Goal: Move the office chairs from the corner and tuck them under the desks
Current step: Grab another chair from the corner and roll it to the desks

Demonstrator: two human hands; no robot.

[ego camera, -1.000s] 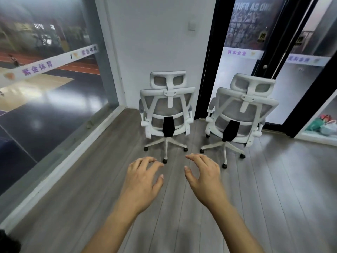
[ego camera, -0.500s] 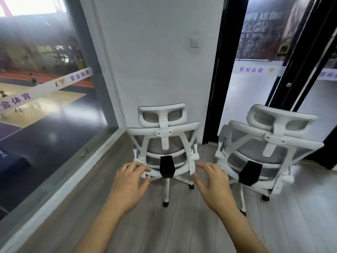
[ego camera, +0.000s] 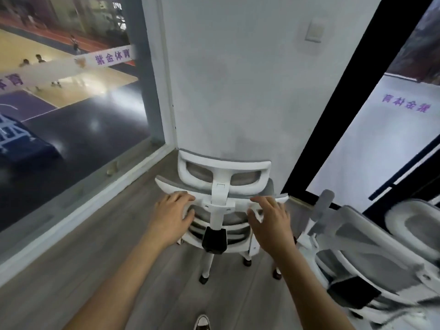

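Barely begun — both chairs sit at the wall, the near chair (ego camera: 223, 186) centre frame, the second chair (ego camera: 371, 253) lower right, as left hand (ego camera: 171, 215) and right hand (ego camera: 271, 217) curl loosely onto its backrest, not yet clamped.

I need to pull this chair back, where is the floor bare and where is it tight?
Bare grey plank floor lies between the window sill and the white mesh office chair, and behind it. Tight on the right: the second white chair stands close beside.
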